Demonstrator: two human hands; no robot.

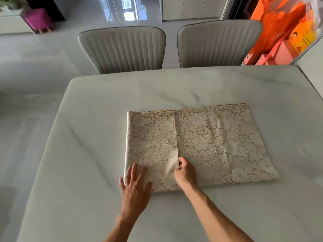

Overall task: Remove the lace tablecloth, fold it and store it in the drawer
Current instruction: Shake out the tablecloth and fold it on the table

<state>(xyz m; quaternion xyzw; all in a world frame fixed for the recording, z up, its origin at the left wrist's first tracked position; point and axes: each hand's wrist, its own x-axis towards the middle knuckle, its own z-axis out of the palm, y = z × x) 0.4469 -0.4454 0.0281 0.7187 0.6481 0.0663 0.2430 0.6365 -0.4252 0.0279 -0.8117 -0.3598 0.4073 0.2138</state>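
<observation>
On the table (87, 119) lies the cloth (218, 145), folded flat — its left part doubled over the rest. Left hand (134, 187) rests flat on the near left corner, fingers spread wide; right hand (185, 173) pinches the folded flap's edge — fingers curled. Two chairs (122, 49) stand beyond.

We list: one white marble-veined desk (97, 119); two grey ribbed chairs (122, 49) (218, 44) at its far edge; pale glossy floor (31, 55) mirroring daylight from a bright doorway (129, 7); one magenta stool (38, 19), far left; orange bags and boxes (283, 28), far right.
</observation>
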